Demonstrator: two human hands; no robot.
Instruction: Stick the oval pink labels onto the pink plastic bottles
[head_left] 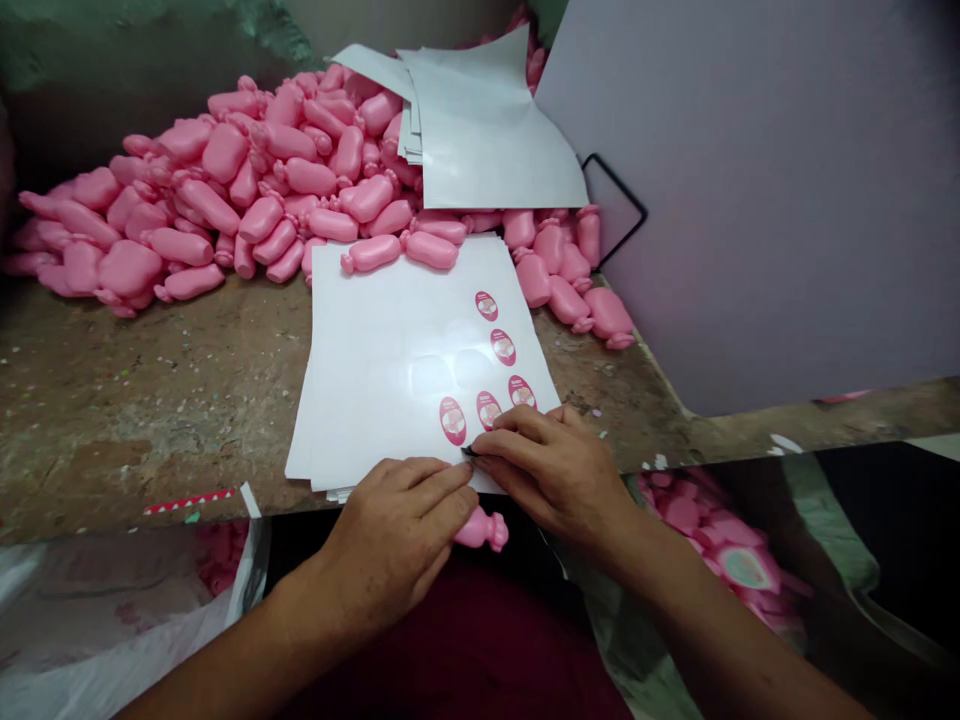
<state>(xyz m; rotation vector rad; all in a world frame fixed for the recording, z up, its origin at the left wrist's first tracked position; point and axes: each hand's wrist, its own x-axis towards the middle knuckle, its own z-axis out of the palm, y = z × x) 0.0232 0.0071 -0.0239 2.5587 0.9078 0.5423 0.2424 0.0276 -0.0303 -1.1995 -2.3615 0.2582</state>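
While left hand [394, 535], right hand [555, 475] touch label sheet [360, 380], pink bottles [262, 190] behind

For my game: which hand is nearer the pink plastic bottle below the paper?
Left. The left hand is right beside the shiny pink plastic bottle, to its left. The right hand is farther, up to the bottle's right, on the white sticker sheet.

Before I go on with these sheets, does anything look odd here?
Yes. On the white label sheet, two pale oval gaps interrupt the pink oval labels, apparently where labels are missing. Also, a pink plastic bottle lies apart from the pile of bottles, beside the left hand.
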